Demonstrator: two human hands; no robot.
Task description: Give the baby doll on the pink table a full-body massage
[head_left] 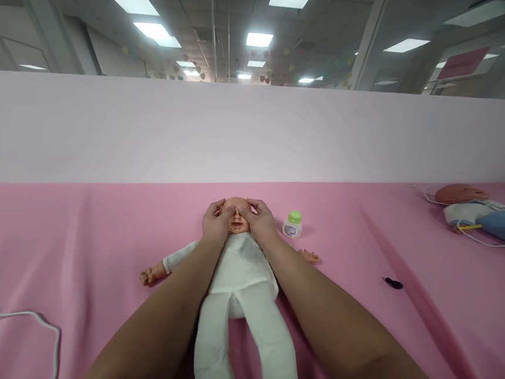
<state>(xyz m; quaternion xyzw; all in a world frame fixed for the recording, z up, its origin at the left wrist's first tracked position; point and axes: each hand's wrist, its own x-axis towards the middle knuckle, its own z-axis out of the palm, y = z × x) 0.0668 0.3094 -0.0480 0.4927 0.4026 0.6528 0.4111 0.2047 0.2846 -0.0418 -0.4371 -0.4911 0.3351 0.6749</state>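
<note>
A baby doll [243,270] with a white cloth body lies on its back, head away from me and arms spread out. My left hand [216,223] holds the left side of its head, the thumb lying on the face near the eye. On the other side my right hand [261,219] grips the head in the same way, its thumb by the other eye. Between the thumbs the doll's nose and mouth show; its eyes are hidden. My forearms pass over the doll's arms and partly cover them. Just right of my right hand stands a small clear bottle [291,226] with a green cap.
Pink sheeting [106,237] covers the surface, with a white wall panel [247,131] and glass behind it. A second doll [498,221] in blue and white lies at the far right with thin tubing. A small black object [394,283] and a white cable [56,342] lie nearer me.
</note>
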